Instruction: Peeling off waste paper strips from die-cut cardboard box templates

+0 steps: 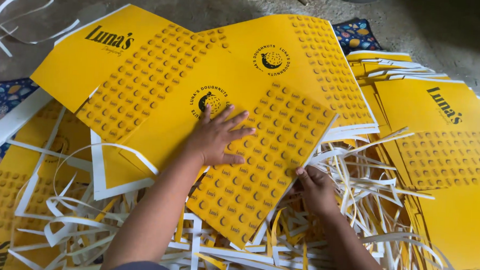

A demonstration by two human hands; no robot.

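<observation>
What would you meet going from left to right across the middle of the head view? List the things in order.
White strip → left hand → yellow printed sheet → right hand → tangle of white paper trimmings → stack of yellow sheets.

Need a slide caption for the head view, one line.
Left hand flat on a yellow printed card sheet, right hand gripping its edge above white paper trimmings.

Grey concrete floor (214, 2), patterned mat (1, 98)

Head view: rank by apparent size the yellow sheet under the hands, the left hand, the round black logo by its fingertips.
1. Yellow sheet, by far the largest.
2. Left hand, flat on the sheet.
3. Round black logo, clearly smaller than the hand.
</observation>
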